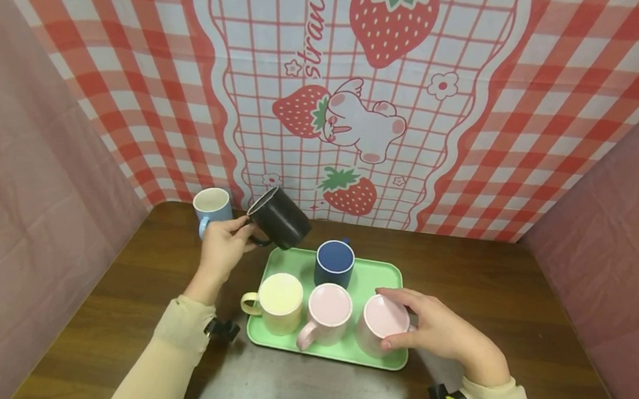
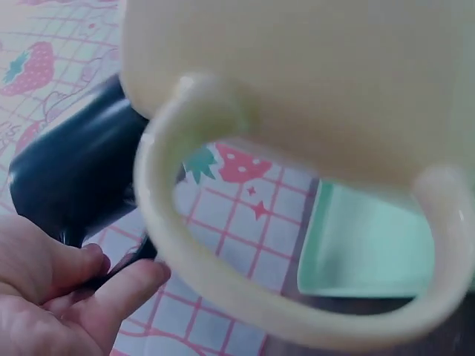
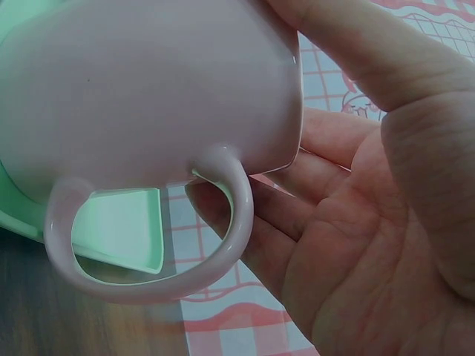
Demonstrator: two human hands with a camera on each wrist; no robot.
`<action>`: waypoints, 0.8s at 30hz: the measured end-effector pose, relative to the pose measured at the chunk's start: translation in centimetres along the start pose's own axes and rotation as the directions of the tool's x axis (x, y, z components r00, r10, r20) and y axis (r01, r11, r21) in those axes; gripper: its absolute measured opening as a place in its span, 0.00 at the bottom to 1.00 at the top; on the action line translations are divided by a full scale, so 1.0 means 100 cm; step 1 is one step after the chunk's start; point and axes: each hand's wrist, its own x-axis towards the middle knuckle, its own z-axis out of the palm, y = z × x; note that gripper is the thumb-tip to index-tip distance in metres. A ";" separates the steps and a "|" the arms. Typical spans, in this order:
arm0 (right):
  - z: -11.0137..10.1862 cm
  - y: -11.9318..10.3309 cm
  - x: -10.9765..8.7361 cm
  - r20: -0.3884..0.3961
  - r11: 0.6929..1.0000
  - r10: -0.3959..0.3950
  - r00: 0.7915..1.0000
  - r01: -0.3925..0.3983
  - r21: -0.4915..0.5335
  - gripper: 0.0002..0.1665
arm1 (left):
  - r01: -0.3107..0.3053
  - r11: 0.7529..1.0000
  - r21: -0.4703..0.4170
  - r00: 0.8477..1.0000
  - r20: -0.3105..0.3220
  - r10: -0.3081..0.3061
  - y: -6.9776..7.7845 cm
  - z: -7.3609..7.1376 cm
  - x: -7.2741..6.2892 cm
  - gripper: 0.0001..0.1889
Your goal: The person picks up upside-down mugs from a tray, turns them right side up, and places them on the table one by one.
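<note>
My left hand (image 1: 221,253) pinches the handle of a black mug (image 1: 284,220), holding it tilted just past the back left corner of a green tray (image 1: 372,277). In the left wrist view the thumb and fingers close on that handle. At the tray's right side, my right hand (image 1: 434,329) grips a pink mug (image 1: 382,323) near its top, thumb in front and fingers behind. The right wrist view shows this mug's handle (image 3: 241,200) beside the palm. Also on the tray are a yellow mug (image 1: 282,312), another pink mug (image 1: 330,316) and a navy mug (image 1: 334,269).
A light blue mug (image 1: 223,209) stands upright at the back left, just behind my left hand. The brown wooden table (image 1: 487,281) ends at a strawberry-print cloth (image 1: 445,172) behind, with pink cloth (image 1: 33,189) hanging at both sides.
</note>
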 end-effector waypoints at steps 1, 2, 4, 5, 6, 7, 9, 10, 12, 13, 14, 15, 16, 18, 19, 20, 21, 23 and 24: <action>0.000 0.000 0.000 0.001 1.000 0.002 1.000 -0.002 0.001 0.54 | 0.023 0.999 -0.037 1.000 0.011 -0.023 0.001 0.000 0.000 0.15; 0.000 0.000 0.000 0.000 1.000 0.002 1.000 -0.002 -0.001 0.54 | 0.044 0.997 -0.066 0.999 0.022 -0.043 0.002 -0.001 0.000 0.15; 0.000 -0.001 0.000 -0.001 1.000 0.002 1.000 -0.002 0.000 0.54 | 0.071 0.992 -0.109 0.997 0.046 -0.066 0.005 -0.001 -0.001 0.14; 0.000 -0.001 0.000 -0.004 1.000 -0.002 1.000 0.002 0.000 0.54 | 0.085 0.988 -0.132 0.995 0.057 -0.078 0.006 -0.001 -0.001 0.14; 0.000 -0.001 0.001 -0.006 1.000 -0.006 1.000 0.006 0.001 0.54 | 0.099 0.984 -0.151 0.993 0.071 -0.089 0.008 -0.001 -0.002 0.14; 0.001 0.000 0.001 -0.009 1.000 -0.013 1.000 0.013 0.001 0.54 | 0.112 0.979 -0.171 0.992 0.085 -0.098 0.010 0.000 -0.003 0.14; 0.001 0.001 0.000 -0.013 1.000 -0.024 1.000 0.024 -0.005 0.54 | 0.136 0.969 -0.205 0.987 0.115 -0.115 0.014 0.003 -0.005 0.14; 0.001 0.001 0.000 -0.014 1.000 -0.028 1.000 0.028 -0.008 0.54 | 0.149 0.965 -0.218 0.984 0.129 -0.123 0.016 0.003 -0.006 0.14; 0.001 0.001 -0.001 -0.012 0.999 -0.029 1.000 0.029 -0.017 0.54 | 0.175 0.957 -0.233 0.977 0.164 -0.138 0.021 0.006 -0.009 0.14; 0.001 0.001 -0.002 -0.012 0.999 -0.028 1.000 0.028 -0.020 0.54 | 0.185 0.952 -0.243 0.974 0.176 -0.144 0.022 0.008 -0.010 0.14; 0.000 0.002 -0.003 -0.010 0.999 -0.025 1.000 0.025 -0.021 0.54 | 0.195 0.948 -0.250 0.971 0.185 -0.151 0.024 0.010 -0.010 0.14; 0.000 0.002 -0.004 -0.006 1.000 -0.020 1.000 0.020 -0.019 0.54 | 0.205 0.944 -0.259 0.969 0.191 -0.158 0.026 0.013 -0.011 0.14; 0.000 0.002 -0.004 -0.005 1.000 -0.022 1.000 0.022 -0.017 0.54 | 0.215 0.939 -0.269 0.967 0.193 -0.166 0.028 0.015 -0.012 0.14; 0.000 0.001 -0.004 -0.003 1.000 -0.026 1.000 0.026 -0.009 0.54 | 0.228 0.928 -0.295 0.966 0.189 -0.177 0.032 0.019 -0.011 0.14; 0.000 0.001 -0.003 -0.004 1.000 -0.029 1.000 0.029 -0.005 0.54 | 0.231 0.922 -0.312 0.966 0.188 -0.178 0.034 0.021 -0.011 0.13; 0.000 0.001 -0.002 -0.005 1.000 -0.032 0.999 0.032 -0.001 0.54 | 0.236 0.915 -0.327 0.965 0.193 -0.180 0.036 0.023 -0.010 0.13; 0.001 0.001 -0.002 -0.008 0.999 -0.038 0.999 0.038 0.001 0.54 | 0.242 0.907 -0.345 0.963 0.198 -0.182 0.039 0.026 -0.009 0.12; 0.001 0.000 -0.001 -0.013 0.999 -0.052 0.999 0.052 0.004 0.53 | 0.252 0.892 -0.376 0.960 0.211 -0.183 0.044 0.031 -0.007 0.12; 0.001 0.000 -0.001 -0.015 0.998 -0.059 0.998 0.059 0.005 0.53 | 0.259 0.884 -0.390 0.958 0.217 -0.185 0.047 0.034 -0.007 0.12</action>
